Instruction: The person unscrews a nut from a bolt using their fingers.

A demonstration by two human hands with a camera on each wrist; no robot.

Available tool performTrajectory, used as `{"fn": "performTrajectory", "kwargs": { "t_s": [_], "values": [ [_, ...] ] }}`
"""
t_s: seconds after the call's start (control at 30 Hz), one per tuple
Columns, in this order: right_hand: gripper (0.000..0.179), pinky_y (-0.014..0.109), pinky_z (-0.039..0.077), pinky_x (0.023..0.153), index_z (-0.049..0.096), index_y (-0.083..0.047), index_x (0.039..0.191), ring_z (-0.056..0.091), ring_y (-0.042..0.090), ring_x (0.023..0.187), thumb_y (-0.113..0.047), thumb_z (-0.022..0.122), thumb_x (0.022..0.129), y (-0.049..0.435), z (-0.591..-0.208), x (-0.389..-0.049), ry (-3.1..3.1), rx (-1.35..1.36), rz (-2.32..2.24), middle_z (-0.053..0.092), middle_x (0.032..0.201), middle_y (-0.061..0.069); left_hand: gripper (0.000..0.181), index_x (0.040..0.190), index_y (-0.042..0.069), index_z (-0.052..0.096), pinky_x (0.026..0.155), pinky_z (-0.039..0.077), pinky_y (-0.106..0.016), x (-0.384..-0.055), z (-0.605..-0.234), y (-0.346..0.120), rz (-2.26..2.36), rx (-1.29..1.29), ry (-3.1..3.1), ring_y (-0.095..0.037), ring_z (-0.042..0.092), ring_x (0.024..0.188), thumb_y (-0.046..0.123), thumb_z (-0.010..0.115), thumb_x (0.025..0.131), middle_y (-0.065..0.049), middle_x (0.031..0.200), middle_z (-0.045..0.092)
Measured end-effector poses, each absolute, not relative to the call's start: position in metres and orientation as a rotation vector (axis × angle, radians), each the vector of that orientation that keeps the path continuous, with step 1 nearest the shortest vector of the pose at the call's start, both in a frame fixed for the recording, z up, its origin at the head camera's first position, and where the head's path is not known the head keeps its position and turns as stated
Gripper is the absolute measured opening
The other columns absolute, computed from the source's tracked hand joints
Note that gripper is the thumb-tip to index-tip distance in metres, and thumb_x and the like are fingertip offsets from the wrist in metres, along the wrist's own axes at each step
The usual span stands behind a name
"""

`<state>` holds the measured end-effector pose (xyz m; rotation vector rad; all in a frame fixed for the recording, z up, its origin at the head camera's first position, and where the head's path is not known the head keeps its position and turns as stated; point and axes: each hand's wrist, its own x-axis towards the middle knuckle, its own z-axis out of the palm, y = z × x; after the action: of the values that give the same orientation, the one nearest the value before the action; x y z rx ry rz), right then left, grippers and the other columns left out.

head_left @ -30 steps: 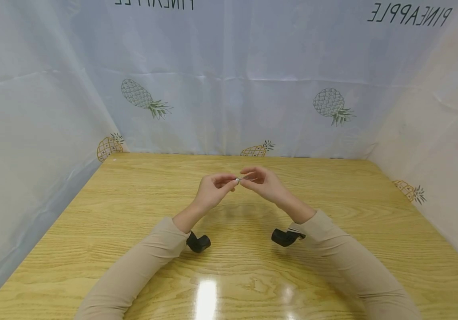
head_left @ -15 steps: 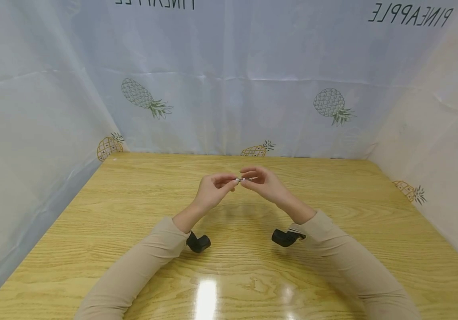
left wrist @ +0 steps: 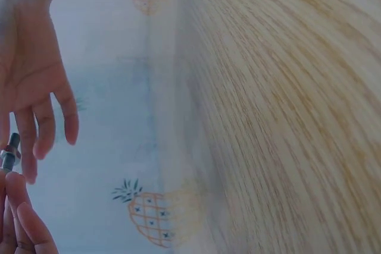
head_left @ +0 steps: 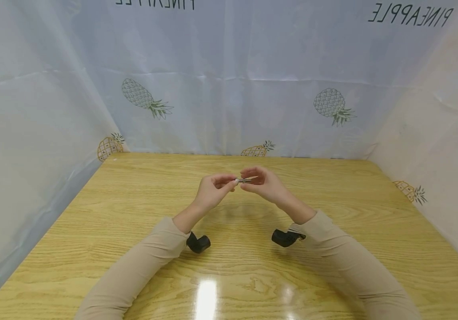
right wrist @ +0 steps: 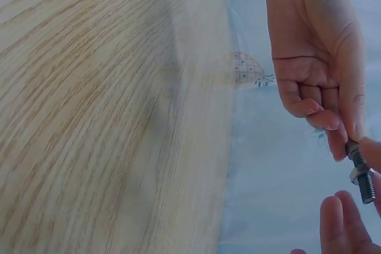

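Above the table, my left hand (head_left: 211,191) pinches a small metal bolt (head_left: 248,181) at its left end between thumb and fingers. Its threaded shaft points toward my right hand (head_left: 266,186). Partway along the shaft sits a nut (right wrist: 361,175), with bare thread beyond it in the right wrist view. My right hand's thumb and fingers are spread around the free end of the bolt, the thumb lying below it and the fingers above in the head view. In the left wrist view the right fingers hang straight beside the bolt. The bolt's gripped end is hidden by the left fingertips.
Beneath both hands lies a wood-grain table (head_left: 141,209). A pale curtain (head_left: 221,111) printed with pineapples hangs behind it and along both sides. Black wrist devices (head_left: 285,238) protrude under each beige sleeve (head_left: 145,258).
The right thumb and fingers, earlier closed at the bolt, have parted, so more of the shaft and the nut shows. My left hand has kept its grip and place.
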<state>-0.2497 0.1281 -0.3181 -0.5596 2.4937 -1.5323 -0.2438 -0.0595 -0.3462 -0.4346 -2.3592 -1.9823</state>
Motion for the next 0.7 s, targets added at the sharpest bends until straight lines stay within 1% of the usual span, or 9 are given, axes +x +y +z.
{"fn": "performTrajectory", "kwargs": {
  "t_s": [0.1,0.23,0.3,0.37,0.43,0.53,0.63,0.7],
  "values": [
    [0.042,0.048,0.048,0.096,0.049,-0.010,0.131,0.058,0.034,0.113,-0.024,0.060,0.092,0.1282,-0.3171,-0.2496,2.489,-0.551,-1.524,0.056,0.128,0.018,0.024,0.108,0.003,0.068,0.087,0.051,-0.051,-0.2441,-0.3462,-0.0596,-1.995,-0.424,-2.361,-0.012,0.067,0.079,0.016,0.063,0.089,-0.020,0.102,0.069],
    [0.040,0.054,0.041,0.101,0.055,-0.007,0.127,0.059,0.036,0.109,-0.032,0.052,0.096,0.1276,-0.3164,-0.2496,2.485,-0.494,-1.472,0.064,0.118,0.019,0.024,0.109,0.004,0.068,0.087,0.051,-0.051,-0.2445,-0.3464,-0.0598,-1.990,-0.424,-2.371,-0.015,0.067,0.081,0.017,0.063,0.090,-0.019,0.103,0.069],
    [0.038,0.053,0.042,0.101,0.058,-0.006,0.124,0.059,0.036,0.109,-0.030,0.052,0.096,0.1273,-0.3169,-0.2500,2.480,-0.480,-1.471,0.065,0.116,0.018,0.024,0.109,0.004,0.068,0.087,0.052,-0.050,-0.2447,-0.3465,-0.0599,-1.985,-0.423,-2.373,-0.019,0.068,0.083,0.017,0.063,0.090,-0.018,0.102,0.069],
    [0.035,0.049,0.045,0.100,0.058,-0.005,0.123,0.059,0.034,0.110,-0.025,0.055,0.095,0.1277,-0.3174,-0.2503,2.497,-0.494,-1.471,0.064,0.118,0.017,0.025,0.110,0.004,0.068,0.087,0.052,-0.049,-0.2446,-0.3465,-0.0600,-1.979,-0.425,-2.376,-0.022,0.068,0.085,0.017,0.063,0.090,-0.019,0.102,0.069],
    [0.034,0.044,0.049,0.096,0.057,-0.004,0.122,0.059,0.032,0.112,-0.020,0.059,0.093,0.1281,-0.3179,-0.2505,2.514,-0.525,-1.482,0.061,0.121,0.017,0.025,0.110,0.004,0.068,0.086,0.053,-0.048,-0.2445,-0.3462,-0.0599,-1.976,-0.423,-2.378,-0.022,0.068,0.085,0.017,0.063,0.090,-0.019,0.102,0.069],
    [0.036,0.040,0.051,0.094,0.055,-0.004,0.124,0.058,0.031,0.113,-0.016,0.062,0.090,0.1287,-0.3179,-0.2503,2.514,-0.556,-1.513,0.058,0.125,0.017,0.025,0.110,0.004,0.068,0.085,0.053,-0.047,-0.2441,-0.3456,-0.0598,-1.971,-0.422,-2.380,-0.021,0.068,0.084,0.017,0.063,0.090,-0.020,0.103,0.069],
    [0.039,0.046,0.049,0.096,0.053,-0.006,0.127,0.057,0.033,0.113,-0.021,0.061,0.092,0.1286,-0.3168,-0.2499,2.498,-0.531,-1.533,0.058,0.126,0.017,0.026,0.111,0.003,0.068,0.086,0.053,-0.046,-0.2441,-0.3460,-0.0598,-1.976,-0.427,-2.376,-0.024,0.068,0.086,0.017,0.063,0.090,-0.021,0.104,0.069],
    [0.040,0.050,0.046,0.097,0.053,-0.007,0.129,0.058,0.035,0.112,-0.026,0.057,0.094,0.1283,-0.3162,-0.2498,2.497,-0.510,-1.510,0.060,0.123,0.017,0.026,0.111,0.003,0.067,0.086,0.053,-0.047,-0.2440,-0.3463,-0.0599,-1.976,-0.431,-2.376,-0.025,0.068,0.087,0.017,0.063,0.090,-0.021,0.104,0.068]
  ]
}}
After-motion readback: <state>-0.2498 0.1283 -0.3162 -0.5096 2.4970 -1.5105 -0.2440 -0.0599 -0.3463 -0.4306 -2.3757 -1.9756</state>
